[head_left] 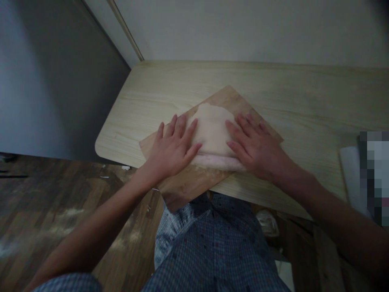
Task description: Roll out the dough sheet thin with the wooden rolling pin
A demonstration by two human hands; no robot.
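A flattened sheet of pale dough (212, 125) lies on a brown wooden board (182, 192), which is turned cornerwise on the table. Along the dough's near edge runs a whitish, floury cylinder (217, 161); whether it is a rolling pin or rolled-up dough I cannot tell. My left hand (172, 150) rests palm down at its left end, fingers spread toward the dough's left side. Palm down at the other end is my right hand (258, 148), its fingers stretched over the dough's right side. Both palms hide the cylinder's ends.
The light wood table (310, 109) backs onto a pale wall. The board's near corner juts past the table's front edge, over my lap. At the right stands a white object (351, 174) beside a pixelated patch. Whitish marks spot the wooden floor (67, 219) at left.
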